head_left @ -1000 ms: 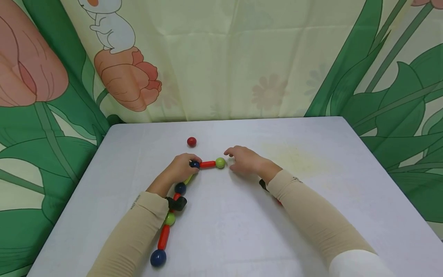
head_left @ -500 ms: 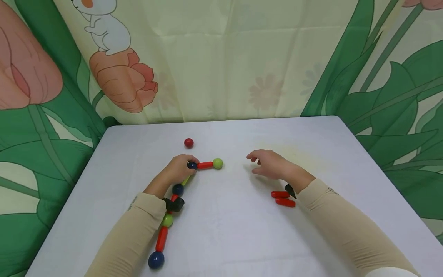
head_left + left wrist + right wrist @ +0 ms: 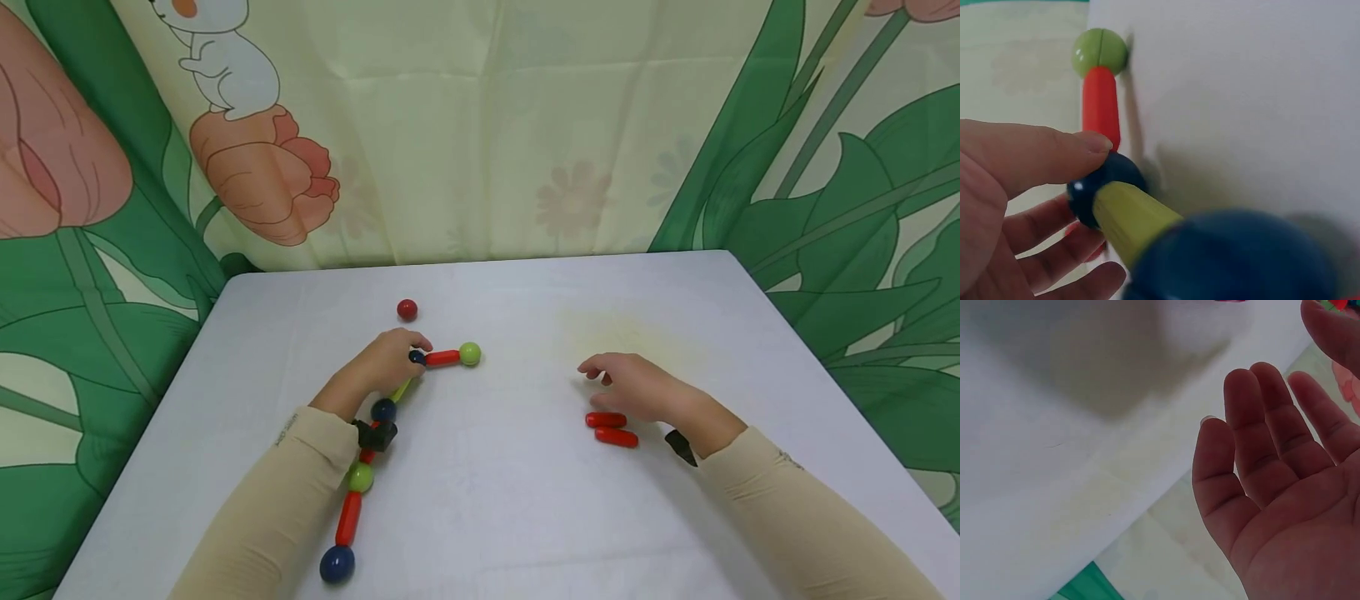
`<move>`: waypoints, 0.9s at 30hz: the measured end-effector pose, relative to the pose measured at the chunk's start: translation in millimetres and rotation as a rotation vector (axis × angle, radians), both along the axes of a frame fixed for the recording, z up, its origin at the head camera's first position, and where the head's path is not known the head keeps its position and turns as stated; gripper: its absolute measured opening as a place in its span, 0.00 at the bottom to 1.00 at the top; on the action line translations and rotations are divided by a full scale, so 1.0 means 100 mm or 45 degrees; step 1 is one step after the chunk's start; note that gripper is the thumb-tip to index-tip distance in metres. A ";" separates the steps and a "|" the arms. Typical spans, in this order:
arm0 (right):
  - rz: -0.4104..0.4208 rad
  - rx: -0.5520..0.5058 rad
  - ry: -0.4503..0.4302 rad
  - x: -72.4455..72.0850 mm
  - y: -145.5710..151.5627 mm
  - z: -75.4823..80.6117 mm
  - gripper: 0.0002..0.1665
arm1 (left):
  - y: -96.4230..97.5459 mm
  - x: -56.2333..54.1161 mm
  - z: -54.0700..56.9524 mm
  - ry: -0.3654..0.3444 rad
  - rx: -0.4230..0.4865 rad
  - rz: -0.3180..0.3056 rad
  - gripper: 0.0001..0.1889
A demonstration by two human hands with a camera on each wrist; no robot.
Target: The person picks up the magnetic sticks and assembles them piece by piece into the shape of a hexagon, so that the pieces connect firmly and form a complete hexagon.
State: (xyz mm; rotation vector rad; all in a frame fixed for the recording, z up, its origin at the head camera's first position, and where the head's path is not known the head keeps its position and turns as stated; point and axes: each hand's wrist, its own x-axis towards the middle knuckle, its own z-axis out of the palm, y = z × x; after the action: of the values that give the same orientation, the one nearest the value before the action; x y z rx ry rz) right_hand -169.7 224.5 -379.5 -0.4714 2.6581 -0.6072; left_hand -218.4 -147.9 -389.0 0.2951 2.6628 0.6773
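Note:
My left hand (image 3: 382, 362) pinches a dark blue ball (image 3: 1124, 169) at the bend of a ball-and-rod chain, thumb on top and fingers around its far side. From that ball a red rod (image 3: 442, 358) runs right to a green ball (image 3: 470, 354). A yellow-green rod (image 3: 1135, 219) leads back to another blue ball (image 3: 384, 410). The chain continues under my wrist through a green ball (image 3: 361, 477) and a red rod (image 3: 348, 518) to a blue ball (image 3: 337, 565). Holding nothing, my right hand (image 3: 637, 385) hovers with loosely bent fingers by two red rods (image 3: 617, 437).
A loose red ball (image 3: 407, 310) lies beyond my left hand. The white table (image 3: 495, 500) ends at a printed curtain (image 3: 465, 167) at the back. A faint yellowish stain (image 3: 611, 329) marks the cloth beyond my right hand.
My right hand has moved away from the green ball, right and nearer, to beside the two red rods, which have come into view. The left hand keeps its hold on the blue ball.

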 end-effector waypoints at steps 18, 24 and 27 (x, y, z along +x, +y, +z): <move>0.029 -0.050 -0.002 0.21 0.28 -0.13 0.16 | 0.24 -0.11 -0.03 -0.002 -0.005 -0.067 0.16; 0.038 -0.050 0.005 0.15 0.23 -0.14 0.10 | 0.24 -0.11 -0.04 0.015 0.007 -0.073 0.15; 0.047 -0.036 0.005 0.12 0.19 -0.13 0.10 | 0.23 -0.12 -0.04 0.014 0.012 -0.054 0.16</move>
State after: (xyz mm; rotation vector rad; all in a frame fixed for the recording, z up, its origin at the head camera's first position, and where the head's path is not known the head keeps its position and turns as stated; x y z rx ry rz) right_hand -158.0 243.2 -392.8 -0.5284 2.6417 -0.6339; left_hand -230.0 -124.6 -392.6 0.3575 2.6566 0.6775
